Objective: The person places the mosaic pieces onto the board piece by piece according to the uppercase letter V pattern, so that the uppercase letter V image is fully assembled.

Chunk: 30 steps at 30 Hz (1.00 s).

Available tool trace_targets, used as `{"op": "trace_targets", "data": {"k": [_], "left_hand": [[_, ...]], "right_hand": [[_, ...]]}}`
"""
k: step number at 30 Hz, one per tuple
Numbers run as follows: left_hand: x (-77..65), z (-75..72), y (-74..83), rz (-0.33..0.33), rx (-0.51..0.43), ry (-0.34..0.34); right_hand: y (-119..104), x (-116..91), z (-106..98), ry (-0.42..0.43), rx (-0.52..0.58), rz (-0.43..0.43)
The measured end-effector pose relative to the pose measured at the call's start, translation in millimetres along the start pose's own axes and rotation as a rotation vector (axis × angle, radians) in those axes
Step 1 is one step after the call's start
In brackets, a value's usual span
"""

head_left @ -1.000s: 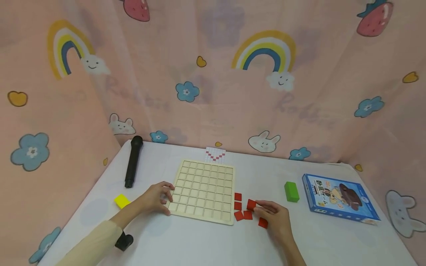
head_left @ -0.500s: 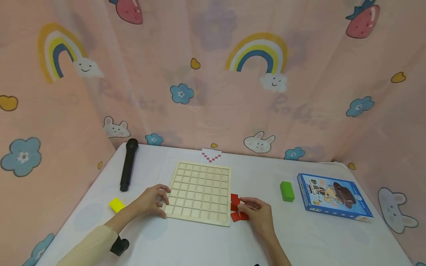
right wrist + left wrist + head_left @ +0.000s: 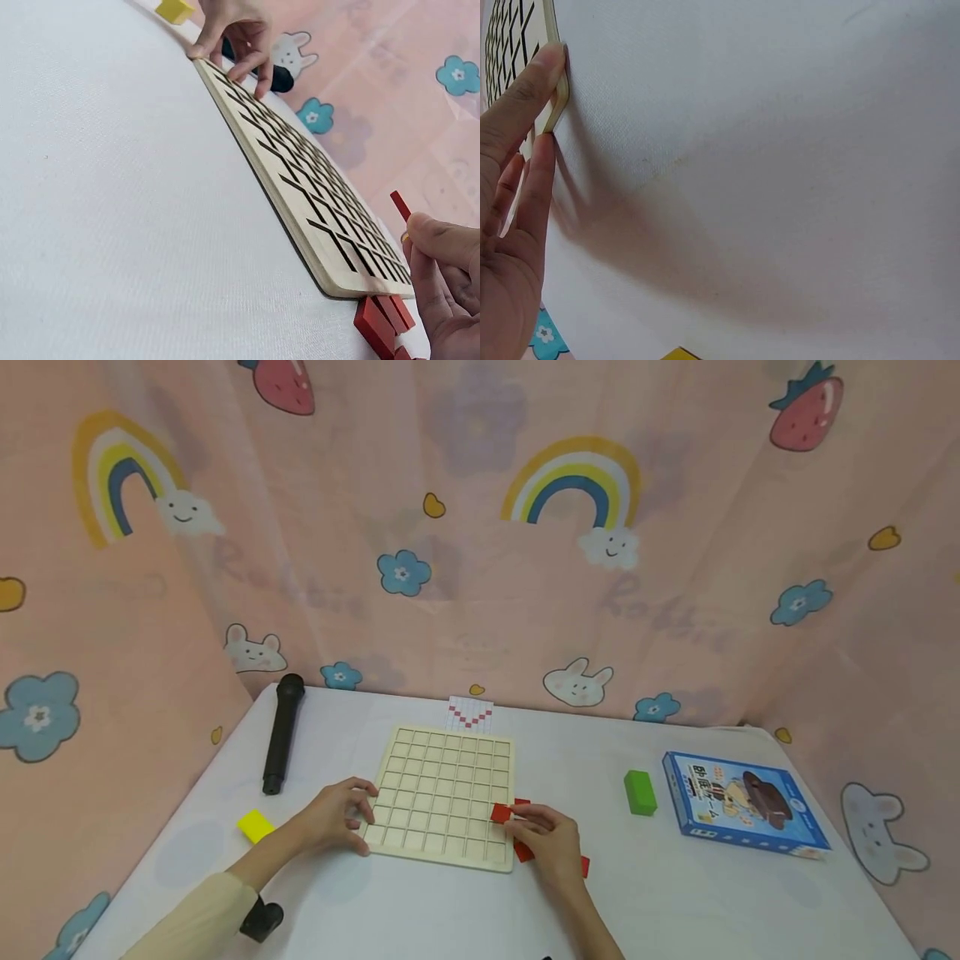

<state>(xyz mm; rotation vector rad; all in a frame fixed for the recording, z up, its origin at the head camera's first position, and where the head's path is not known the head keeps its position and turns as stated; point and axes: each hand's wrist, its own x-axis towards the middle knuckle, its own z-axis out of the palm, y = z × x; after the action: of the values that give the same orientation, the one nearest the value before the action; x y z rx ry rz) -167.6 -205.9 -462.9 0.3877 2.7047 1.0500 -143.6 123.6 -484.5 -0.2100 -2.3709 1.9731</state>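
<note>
In the head view, the right hand (image 3: 551,845) is pinching a red tile (image 3: 501,813) and now holding it over the right-hand cells of the wooden grid board (image 3: 442,793), no longer beside it, so placing seems to be approaching. In the left wrist view, the left hand (image 3: 514,259), loosely spread, is touching the board's edge. In the right wrist view, loose red tiles (image 3: 375,328) are crowding one edge, while white tabletop (image 3: 150,225) is giving room nearby

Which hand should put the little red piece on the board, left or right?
Probably the right hand: it pinches the red piece above the board, near its right side, with other red pieces close by. The left hand touches the board's left edge, farther away.
</note>
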Motion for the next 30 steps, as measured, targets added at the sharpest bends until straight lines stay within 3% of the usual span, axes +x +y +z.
{"op": "trace_targets", "data": {"k": [10,14,20,30], "left_hand": [[-0.6,-0.1,0.0,-0.011,0.009,-0.003],[-0.5,-1.0,-0.2,-0.012,0.012,-0.005],[0.2,0.4,-0.2,-0.012,0.021,0.000],[-0.7,-2.0,3.7,-0.037,-0.010,-0.012]], "right_hand": [[-2.7,-4.5,19.9,-0.067,0.018,-0.009],[-2.9,-6.0,29.3,-0.065,-0.030,-0.026],[-3.6,-8.4,43.1,-0.052,-0.137,-0.111],[1.0,-11.3,57.6,-0.086,-0.146,-0.240]]}}
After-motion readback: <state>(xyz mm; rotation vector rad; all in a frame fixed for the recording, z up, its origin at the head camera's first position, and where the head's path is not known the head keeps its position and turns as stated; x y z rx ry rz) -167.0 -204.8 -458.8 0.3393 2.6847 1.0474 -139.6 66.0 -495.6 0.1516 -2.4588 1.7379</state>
